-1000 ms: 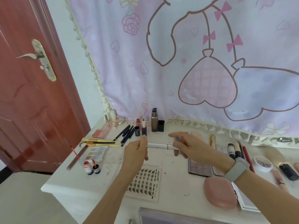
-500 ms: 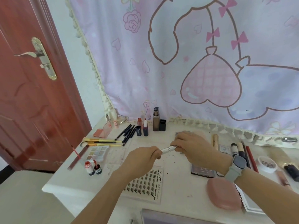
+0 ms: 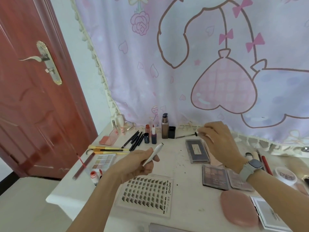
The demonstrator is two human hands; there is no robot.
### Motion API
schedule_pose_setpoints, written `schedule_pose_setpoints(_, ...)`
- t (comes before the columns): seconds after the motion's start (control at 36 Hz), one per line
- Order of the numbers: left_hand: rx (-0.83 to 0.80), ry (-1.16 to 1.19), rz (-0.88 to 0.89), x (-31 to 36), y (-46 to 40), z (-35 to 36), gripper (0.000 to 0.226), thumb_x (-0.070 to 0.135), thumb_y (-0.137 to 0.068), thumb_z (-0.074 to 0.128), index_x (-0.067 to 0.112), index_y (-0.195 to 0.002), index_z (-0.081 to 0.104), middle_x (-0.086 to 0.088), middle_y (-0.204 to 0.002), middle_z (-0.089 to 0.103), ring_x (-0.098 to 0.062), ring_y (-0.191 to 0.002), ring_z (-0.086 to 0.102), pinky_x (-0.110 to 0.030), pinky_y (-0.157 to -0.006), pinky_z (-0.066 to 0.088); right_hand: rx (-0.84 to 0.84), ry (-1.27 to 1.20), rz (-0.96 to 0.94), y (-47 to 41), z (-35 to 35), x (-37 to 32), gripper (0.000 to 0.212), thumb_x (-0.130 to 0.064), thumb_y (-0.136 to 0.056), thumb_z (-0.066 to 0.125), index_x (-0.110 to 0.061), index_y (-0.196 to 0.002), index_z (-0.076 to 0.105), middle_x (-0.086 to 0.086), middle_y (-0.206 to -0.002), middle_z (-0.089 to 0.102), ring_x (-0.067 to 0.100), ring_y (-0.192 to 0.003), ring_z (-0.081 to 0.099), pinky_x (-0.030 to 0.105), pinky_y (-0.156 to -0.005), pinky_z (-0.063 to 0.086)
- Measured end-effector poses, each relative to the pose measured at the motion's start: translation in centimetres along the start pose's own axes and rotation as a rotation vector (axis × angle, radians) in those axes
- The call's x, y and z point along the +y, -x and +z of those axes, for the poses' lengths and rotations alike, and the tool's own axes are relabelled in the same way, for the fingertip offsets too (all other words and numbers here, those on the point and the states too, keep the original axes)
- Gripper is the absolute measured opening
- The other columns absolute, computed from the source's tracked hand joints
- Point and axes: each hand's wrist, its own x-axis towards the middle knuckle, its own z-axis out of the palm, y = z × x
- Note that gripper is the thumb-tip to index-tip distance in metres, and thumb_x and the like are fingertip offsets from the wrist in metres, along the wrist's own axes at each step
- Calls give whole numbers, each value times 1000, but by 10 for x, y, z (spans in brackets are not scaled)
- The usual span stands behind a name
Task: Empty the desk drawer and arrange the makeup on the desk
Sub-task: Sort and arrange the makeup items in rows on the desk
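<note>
Mascara tube (image 3: pixel 153 153) btm hidden in left hand (image 3: pixel 133 164).

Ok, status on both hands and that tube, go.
Left hand grips white tube, uncapped. Right hand pinches wand above desk. Nothing between them.

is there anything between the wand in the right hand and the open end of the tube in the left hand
Nothing visible. The right hand pinches the wand, whose tip points left toward the black cap. The left hand grips the white tube, open end up. Only bare desk shows behind the gap.
</note>
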Motion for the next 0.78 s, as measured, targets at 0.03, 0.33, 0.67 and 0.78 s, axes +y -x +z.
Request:
schedule_pose_setpoints(0.03, 18, 19, 43, -1, -2, 0, 35, 32, -100, 37, 6, -95, 60, -2, -60, 55, -14, -55, 50, -23, -58, 44, 12, -87, 129, 1, 2, 1, 15, -1, -78, 71, -3, -93, 68, 10, -91, 59, 23, -82, 53, 27, -76, 42)
schedule_pose_setpoints(0.33, 587, -242, 435, -4, -54, 18, 7, 22, -86, 66, 28, -81, 69, 10, -79, 66, 1, -72, 57, -7, -66, 43, -158, -646, 826, -8, 36, -22, 11, -17, -87, 62, -22, -96, 60, -8, -83, 62, 6, -76, 56, 8, -63, 40)
schedule_pose_setpoints(0.67, 809, -754, 315, -12, -107, 17, 10, 30, -87, 63, 22, -90, 68, 12, -84, 65, -11, -82, 60, -25, -68, 45, -533, -410, 674, -16, 98, -30, 25, -25, -88, 59, -17, -111, 63, -5, -100, 68, 12, -87, 56, 30, -89, 42)
schedule_pose_setpoints(0.78, 813, -842, 276, -14, -117, 13, 10, 32, -87, 61, 24, -91, 66, 11, -86, 65, -13, -83, 60, -26, -65, 43, -560, -361, 643, -18, 110, -30, 32, -32, -89, 58, -20, -118, 60, -7, -105, 68, 18, -99, 58, 40, -98, 39)
